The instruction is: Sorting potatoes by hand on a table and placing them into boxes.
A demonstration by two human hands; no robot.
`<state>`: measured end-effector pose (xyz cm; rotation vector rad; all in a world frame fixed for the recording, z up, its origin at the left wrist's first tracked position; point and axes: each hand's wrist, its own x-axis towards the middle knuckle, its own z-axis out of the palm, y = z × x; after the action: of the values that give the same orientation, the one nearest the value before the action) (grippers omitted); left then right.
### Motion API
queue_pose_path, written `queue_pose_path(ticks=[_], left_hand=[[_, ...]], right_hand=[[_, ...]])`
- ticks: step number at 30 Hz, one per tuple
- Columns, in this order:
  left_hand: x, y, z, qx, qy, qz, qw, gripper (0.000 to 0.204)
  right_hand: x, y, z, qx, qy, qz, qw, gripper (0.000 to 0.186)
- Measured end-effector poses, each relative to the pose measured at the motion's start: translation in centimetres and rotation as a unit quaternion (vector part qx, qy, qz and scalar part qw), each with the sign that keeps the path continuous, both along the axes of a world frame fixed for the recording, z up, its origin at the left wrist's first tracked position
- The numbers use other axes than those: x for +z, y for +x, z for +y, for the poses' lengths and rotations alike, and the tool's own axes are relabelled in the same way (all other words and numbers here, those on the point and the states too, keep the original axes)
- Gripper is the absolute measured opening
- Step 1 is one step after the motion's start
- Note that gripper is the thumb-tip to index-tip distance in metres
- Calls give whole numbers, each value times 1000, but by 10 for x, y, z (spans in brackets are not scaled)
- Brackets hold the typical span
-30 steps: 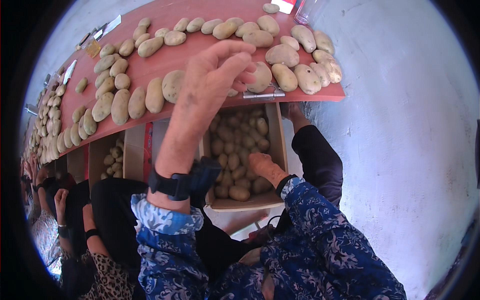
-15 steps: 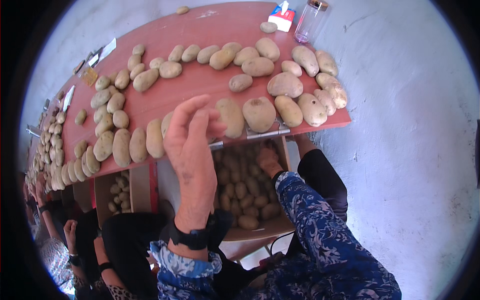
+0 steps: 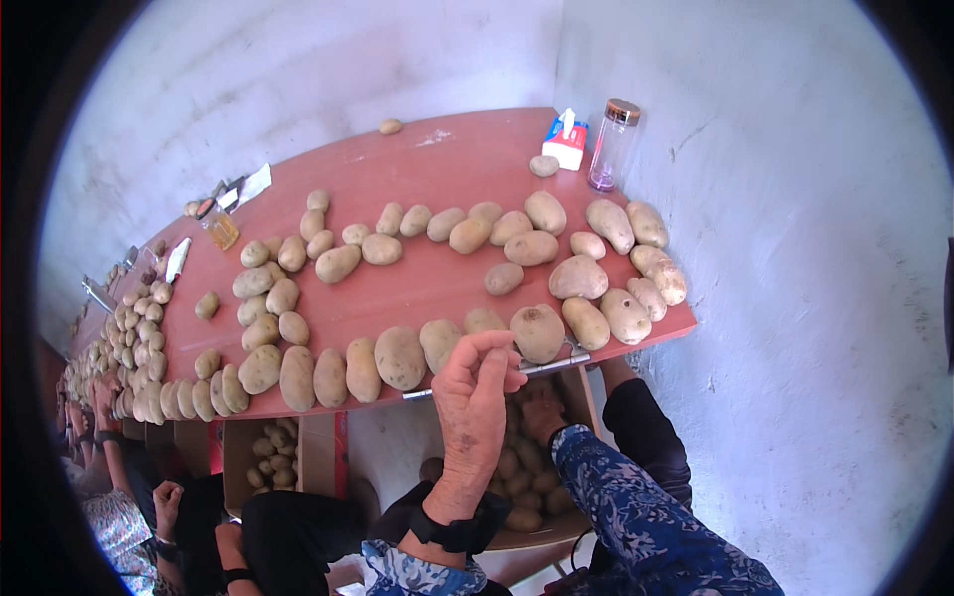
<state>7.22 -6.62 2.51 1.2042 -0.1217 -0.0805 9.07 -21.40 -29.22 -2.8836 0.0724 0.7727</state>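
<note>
My left hand (image 3: 471,402) is raised just in front of the table's near edge, fingers loosely bent and thumb apart from them, nothing in its grip. Behind its fingertips, a row of potatoes lines the edge, among them a large round potato (image 3: 539,333) with a dark spot. Below the tabletop, my right hand (image 3: 543,413) reaches into a cardboard box (image 3: 588,402) of potatoes (image 3: 527,483). Its fingers are partly hidden, so whether they grip a potato is unclear. My left forearm covers part of the box.
The red table (image 3: 397,293) carries more potatoes in lines and clusters. At the back right stand a tissue pack (image 3: 564,149) and a clear bottle (image 3: 611,149), near the wall. Co-workers sit leftward, one's hand (image 3: 167,505) raised beside another potato box (image 3: 238,462).
The view has tilted up, so the table sits lower and the back wall shows more. My left hand appears lower and further right, still empty; my right hand stays in the box.
</note>
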Motion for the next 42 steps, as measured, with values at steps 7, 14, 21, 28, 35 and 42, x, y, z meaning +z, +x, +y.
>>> queue_pose_path(ticks=[7, 14, 21, 28, 35, 42], left_hand=[[-4, 12, 3, 55, -22, 2, 998, 15], [-3, 23, 15, 93, -24, 17, 995, 16], [-4, 34, 34, 134, -44, -7, 990, 17], [-1, 34, 38, 139, -58, -4, 989, 16], [8, 34, 44, 166, -46, 6, 985, 18], [2, 43, 48, 169, -15, -21, 985, 20]], right_hand=[[71, -10, 17, 103, 81, 126, 983, 43], [224, -44, 11, 141, 270, 68, 950, 42], [315, -40, -22, -9, 378, -265, 887, 49], [328, 12, -76, -124, 249, -545, 791, 57], [271, 40, -124, -105, 125, -491, 856, 50], [280, 25, -107, -11, 132, -573, 809, 29]])
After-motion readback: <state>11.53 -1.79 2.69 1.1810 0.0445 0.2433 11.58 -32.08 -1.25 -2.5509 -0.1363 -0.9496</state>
